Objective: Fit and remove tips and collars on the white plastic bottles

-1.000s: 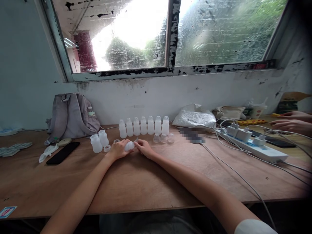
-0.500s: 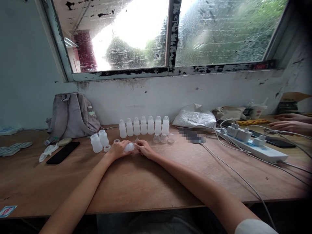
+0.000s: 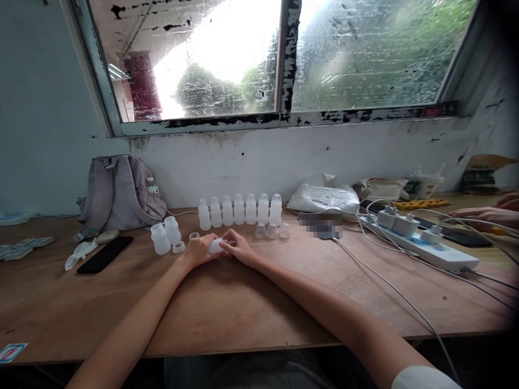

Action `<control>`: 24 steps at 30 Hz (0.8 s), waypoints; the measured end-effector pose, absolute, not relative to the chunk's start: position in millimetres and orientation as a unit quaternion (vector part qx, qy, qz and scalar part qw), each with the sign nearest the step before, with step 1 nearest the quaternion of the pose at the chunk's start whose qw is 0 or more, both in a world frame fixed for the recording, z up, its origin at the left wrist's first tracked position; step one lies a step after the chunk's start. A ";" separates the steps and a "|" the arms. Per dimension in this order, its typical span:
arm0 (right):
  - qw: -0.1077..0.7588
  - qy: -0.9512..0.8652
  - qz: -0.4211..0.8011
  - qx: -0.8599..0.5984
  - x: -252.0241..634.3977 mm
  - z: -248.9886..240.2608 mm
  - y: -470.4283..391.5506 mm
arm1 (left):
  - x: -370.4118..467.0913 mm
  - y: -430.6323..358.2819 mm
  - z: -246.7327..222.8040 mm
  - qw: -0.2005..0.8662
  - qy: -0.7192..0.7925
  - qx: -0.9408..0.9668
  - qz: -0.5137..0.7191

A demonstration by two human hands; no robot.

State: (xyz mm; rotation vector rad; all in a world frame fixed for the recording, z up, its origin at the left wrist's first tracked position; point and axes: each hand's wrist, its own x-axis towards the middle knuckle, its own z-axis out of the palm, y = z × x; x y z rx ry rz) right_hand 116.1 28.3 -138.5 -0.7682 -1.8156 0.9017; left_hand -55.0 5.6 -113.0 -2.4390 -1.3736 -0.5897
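Observation:
My left hand (image 3: 197,250) is wrapped round a translucent white baby bottle (image 3: 214,246), which lies tilted with its top end to the right. At that end my right hand (image 3: 239,249) is closed, fingers pinching a small clear piece that looks like a teat; its exact shape is partly hidden. Left of my hands stand two topless baby bottles (image 3: 161,239), with a white ring (image 3: 178,247) beside them and another ring (image 3: 194,236) behind my left hand. Clear dome caps (image 3: 272,231) sit to the right, in front of a row of several capped baby bottles (image 3: 239,209).
A grey backpack (image 3: 117,192) and a black phone (image 3: 106,254) lie to the left. On the right are a silver bag (image 3: 324,195), a white power strip (image 3: 421,246) with trailing cables, and another person's hand (image 3: 486,216). The table's front edge runs close to me.
My right hand has moved in from behind the bottle's end to the bottle's top, bringing the small clear piece against it. The other person's hands have shifted at the right.

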 end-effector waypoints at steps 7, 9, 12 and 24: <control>0.447 -0.783 0.302 -0.310 117.1 -134.6 21.9 | -53.9 5.8 -114.1 0.143 -0.463 -0.851 -0.203; 0.449 -0.782 0.287 -0.322 116.9 -134.6 21.0 | -54.0 7.1 -115.4 0.148 -0.455 -0.854 -0.203; 0.450 -0.771 0.290 -0.345 116.4 -134.9 21.6 | -53.3 9.7 -118.9 0.165 -0.442 -0.857 -0.205; 0.449 -0.751 0.305 -0.377 118.8 -126.0 28.5 | -42.9 11.5 -133.0 0.230 -0.446 -0.826 -0.255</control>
